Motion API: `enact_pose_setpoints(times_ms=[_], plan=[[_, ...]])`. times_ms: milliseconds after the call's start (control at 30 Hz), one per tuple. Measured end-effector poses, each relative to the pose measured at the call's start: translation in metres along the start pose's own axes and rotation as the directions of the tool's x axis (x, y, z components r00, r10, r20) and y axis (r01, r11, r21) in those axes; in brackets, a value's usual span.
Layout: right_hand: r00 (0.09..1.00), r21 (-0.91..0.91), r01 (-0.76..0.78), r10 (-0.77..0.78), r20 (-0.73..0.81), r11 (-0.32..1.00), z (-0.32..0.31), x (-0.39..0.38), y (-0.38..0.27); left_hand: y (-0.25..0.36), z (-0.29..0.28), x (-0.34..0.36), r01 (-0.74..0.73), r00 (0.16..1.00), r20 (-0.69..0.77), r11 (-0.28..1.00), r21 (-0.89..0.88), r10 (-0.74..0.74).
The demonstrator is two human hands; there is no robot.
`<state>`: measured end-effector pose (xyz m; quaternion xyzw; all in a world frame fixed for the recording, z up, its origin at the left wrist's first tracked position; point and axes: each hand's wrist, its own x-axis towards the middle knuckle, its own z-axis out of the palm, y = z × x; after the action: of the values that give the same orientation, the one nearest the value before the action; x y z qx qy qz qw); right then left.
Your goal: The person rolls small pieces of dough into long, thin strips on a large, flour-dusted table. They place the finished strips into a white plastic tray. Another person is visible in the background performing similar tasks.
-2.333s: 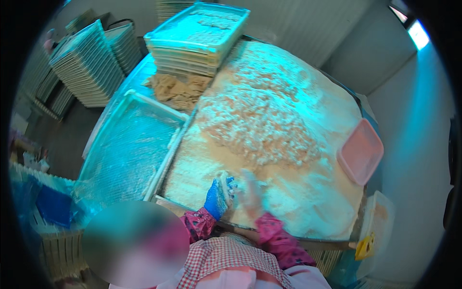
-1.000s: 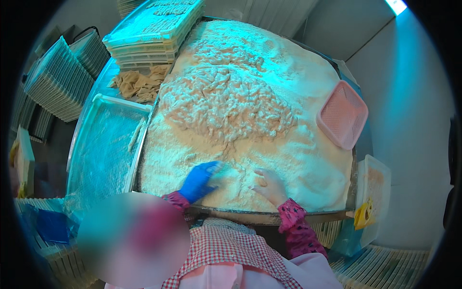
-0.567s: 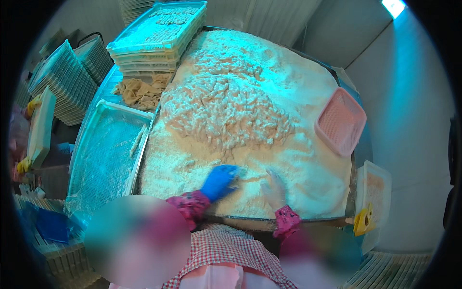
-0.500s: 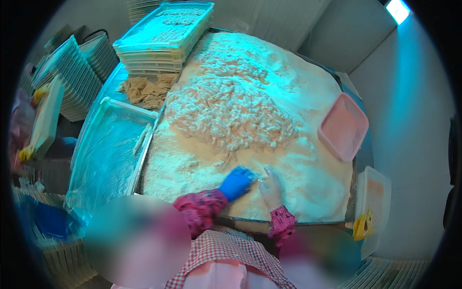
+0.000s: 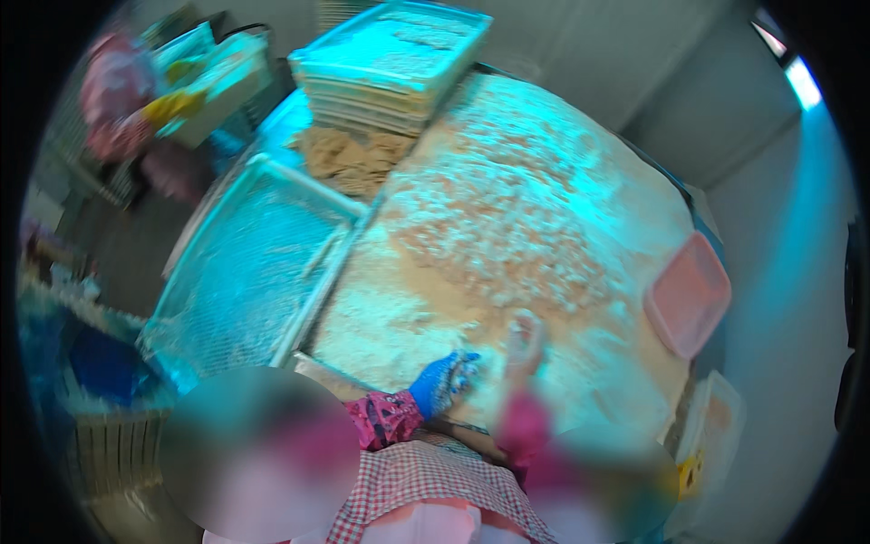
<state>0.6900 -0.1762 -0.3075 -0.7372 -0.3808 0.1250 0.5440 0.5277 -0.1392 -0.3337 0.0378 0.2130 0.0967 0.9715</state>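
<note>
Broad flour-dusted surface (image 5: 331, 379): its near edge runs just in front of the person's body; its left edge meets the tray, and its right edge curves round past the basket.
Fine pale powder (image 5: 589, 372): a flat stretch lies between the heap and the near edge, widening toward the right, the more open room beside the hands.
Loose heap of pale, powder-coated strips (image 5: 489, 240): sprawls over the middle and far part of the surface, its lower edge just beyond the hands.
Rectangular white plastic mesh tray (image 5: 313, 189): at the left, a thin strip (image 5: 322, 254) lying inside near its right wall.
Left hand in a blue glove (image 5: 444, 381): low over the near powder, fingers bent inward and caked white (whether they pinch anything, I cannot tell).
Pale right hand (image 5: 524, 340): farther forward, pointing toward the heap; its fingers look bent, but blur hides whether they touch one another or hold something.
Pink plastic basket (image 5: 689, 295): tilted at the right edge, well apart from the right hand.
Small yellow piece (image 5: 691, 471): at lower right, bearing dark marks too blurred to make out.
</note>
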Motion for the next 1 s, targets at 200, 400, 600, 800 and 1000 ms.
enact_pose_setpoints(times_ms=[200, 400, 600, 800, 1000], plan=[[0.996, -0.449, 0.087, -0.091, 0.012, 0.889, 0.020, 0.005, 0.028, 0.084, 0.007, -0.071, -0.769, 0.639, -0.183, 0.629, -0.113, 0.747], [0.962, 0.147, -0.272, 0.264, 0.073, 0.951, 0.002, 0.017, 0.064, 0.207, -0.149, -0.194, -0.130, 0.277, -0.075, 0.115, 0.985, 0.958], [0.981, -0.110, 0.066, -0.045, 0.187, 0.992, -0.036, 0.020, -0.019, 0.183, -0.154, -0.178, -0.013, 0.350, 0.031, -0.028, 1.000, 0.936], [0.908, -0.132, -0.302, 0.327, 0.263, 0.944, -0.084, -0.009, -0.003, 0.142, -0.036, -0.098, -0.132, 0.562, 0.509, -0.537, 0.833, 0.652], [0.705, -0.428, 0.634, -0.254, 0.662, 0.644, -0.022, -0.044, -0.035, 0.072, -0.015, 0.013, -0.181, 0.761, 0.512, -0.628, 0.757, 0.399]])
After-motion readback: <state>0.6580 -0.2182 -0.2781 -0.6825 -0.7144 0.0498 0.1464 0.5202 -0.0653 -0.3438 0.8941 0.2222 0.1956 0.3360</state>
